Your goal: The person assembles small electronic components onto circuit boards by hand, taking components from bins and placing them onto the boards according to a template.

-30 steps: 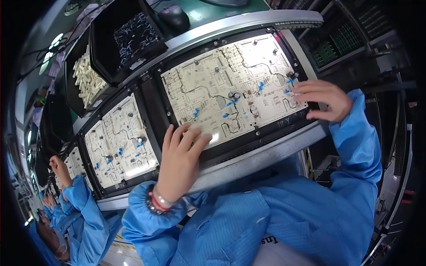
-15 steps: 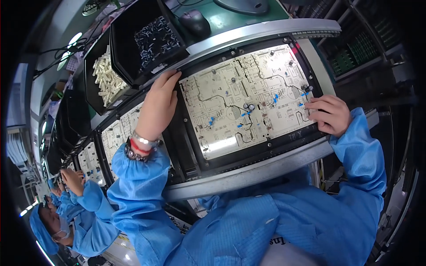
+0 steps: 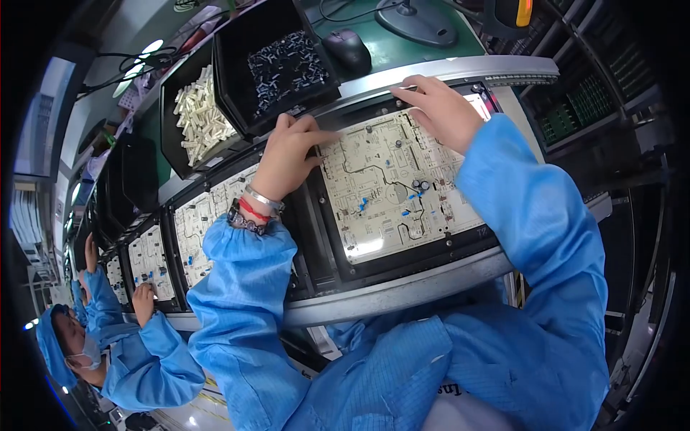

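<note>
A pale circuit board [image 3: 366,228] lies in a black frame [image 3: 332,267] on the line before me. Blue parts, dark cylindrical parts and a printed grey circle show on it. My left hand [image 3: 287,159], wearing bracelets at the wrist, is at the board's upper left corner; its index finger reaches over the edge and its thumb stands apart, with nothing visible between them. Over the board's upper right part hovers my right hand [image 3: 447,113], fingers stretched towards the far rail and thumb apart, no part visible in it. My right sleeve and hand hide the board's right side.
Beyond the left hand stand a black bin [image 3: 228,92] of small dark blue parts and another bin [image 3: 171,126] of white parts. A mouse [image 3: 348,50] sits behind the far metal rail [image 3: 453,70]. More boards [image 3: 192,219] line up leftward, where a co-worker [image 3: 147,373] works.
My right hand has moved from the board's right edge up and left to its far side. My left hand's fingers have shifted onto the upper left corner. The view has shifted slightly.
</note>
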Demonstrator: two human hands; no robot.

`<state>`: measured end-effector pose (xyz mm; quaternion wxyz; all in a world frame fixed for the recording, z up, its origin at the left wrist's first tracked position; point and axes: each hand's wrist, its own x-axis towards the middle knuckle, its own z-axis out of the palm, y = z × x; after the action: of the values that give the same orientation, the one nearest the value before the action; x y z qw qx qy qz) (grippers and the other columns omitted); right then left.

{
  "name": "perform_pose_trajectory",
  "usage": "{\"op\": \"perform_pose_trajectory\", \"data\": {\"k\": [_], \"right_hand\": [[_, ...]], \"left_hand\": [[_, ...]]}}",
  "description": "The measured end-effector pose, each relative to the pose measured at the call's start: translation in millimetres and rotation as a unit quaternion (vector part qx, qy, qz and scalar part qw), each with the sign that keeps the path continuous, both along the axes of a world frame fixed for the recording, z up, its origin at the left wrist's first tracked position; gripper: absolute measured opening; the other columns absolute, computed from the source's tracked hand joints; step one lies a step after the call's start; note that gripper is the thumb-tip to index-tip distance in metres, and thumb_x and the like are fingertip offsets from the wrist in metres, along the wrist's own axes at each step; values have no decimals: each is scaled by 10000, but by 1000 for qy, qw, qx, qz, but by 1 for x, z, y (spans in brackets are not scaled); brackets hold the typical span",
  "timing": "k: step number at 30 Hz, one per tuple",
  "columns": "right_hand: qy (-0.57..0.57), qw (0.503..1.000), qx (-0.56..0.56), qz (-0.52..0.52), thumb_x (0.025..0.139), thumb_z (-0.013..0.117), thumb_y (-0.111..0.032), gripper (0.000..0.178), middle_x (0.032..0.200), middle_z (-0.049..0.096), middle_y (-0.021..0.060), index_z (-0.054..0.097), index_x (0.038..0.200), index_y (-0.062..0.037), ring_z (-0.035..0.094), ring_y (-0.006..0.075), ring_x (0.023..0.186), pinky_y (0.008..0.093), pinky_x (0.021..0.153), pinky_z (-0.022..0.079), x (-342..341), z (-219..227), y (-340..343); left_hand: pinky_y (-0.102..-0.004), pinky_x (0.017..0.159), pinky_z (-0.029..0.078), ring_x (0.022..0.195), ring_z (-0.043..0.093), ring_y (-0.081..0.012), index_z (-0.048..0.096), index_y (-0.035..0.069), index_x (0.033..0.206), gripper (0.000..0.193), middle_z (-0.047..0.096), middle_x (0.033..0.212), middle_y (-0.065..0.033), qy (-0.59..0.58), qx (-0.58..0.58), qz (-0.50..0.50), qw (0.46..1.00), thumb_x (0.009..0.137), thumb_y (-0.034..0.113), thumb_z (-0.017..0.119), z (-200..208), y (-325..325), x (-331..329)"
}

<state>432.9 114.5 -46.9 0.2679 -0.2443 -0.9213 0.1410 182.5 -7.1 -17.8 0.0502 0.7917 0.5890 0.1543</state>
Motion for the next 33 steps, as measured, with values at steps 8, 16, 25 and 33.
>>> {"op": "perform_pose_trajectory", "data": {"k": [8, 16, 25, 33], "right_hand": [[74, 990, -41, -113, 724, 638, -43, 86, 787, 535, 109, 562, 734, -6, 508, 281, 822, 349, 736, 422, -23, -22, 5], [16, 993, -85, -74, 742, 646, -93, 167, 904, 610, 113, 637, 889, -15, 568, 297, 869, 352, 789, 442, 0, 4, 7], [-21, 977, 44, -207, 686, 670, -48, 83, 744, 552, 101, 617, 748, -35, 553, 280, 764, 357, 717, 448, 81, -15, 51], [8, 953, 33, -301, 744, 684, -165, 153, 771, 620, 107, 617, 795, -38, 606, 247, 730, 336, 657, 475, 25, 4, 12]], "left_hand": [[-339, 773, 403, 877, 460, -241, 663, 187, 1012, 314, 502, 929, -30, 69, 35, -30, 997, 734, 60, 594, -9, -14, -4], [-383, 902, 381, 1032, 453, -291, 627, 174, 1075, 349, 518, 1076, -51, 141, 48, -23, 989, 729, 130, 625, -11, -25, -7], [-387, 901, 372, 1038, 441, -294, 600, 200, 1121, 348, 510, 1093, -52, 133, 61, -5, 989, 776, 162, 590, -12, -35, -5], [-404, 909, 367, 1035, 440, -297, 584, 236, 1152, 366, 485, 1128, -45, 126, 74, 7, 989, 788, 199, 583, -20, -51, -18]]}}
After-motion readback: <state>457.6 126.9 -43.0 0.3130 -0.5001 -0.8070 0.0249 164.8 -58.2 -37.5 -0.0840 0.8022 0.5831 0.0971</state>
